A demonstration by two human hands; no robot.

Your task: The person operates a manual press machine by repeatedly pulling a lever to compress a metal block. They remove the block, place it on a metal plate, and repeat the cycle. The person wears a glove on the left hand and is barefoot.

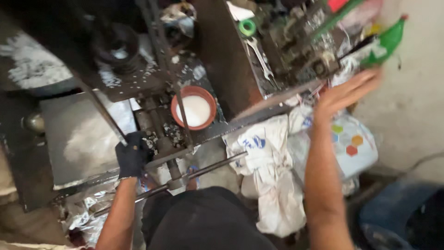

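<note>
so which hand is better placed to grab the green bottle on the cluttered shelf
Right. The bare right hand is stretched out, fingers spread, close beside the green bottle. The left hand, in a dark glove, sits far across on the machine frame by the thin rod.
</note>
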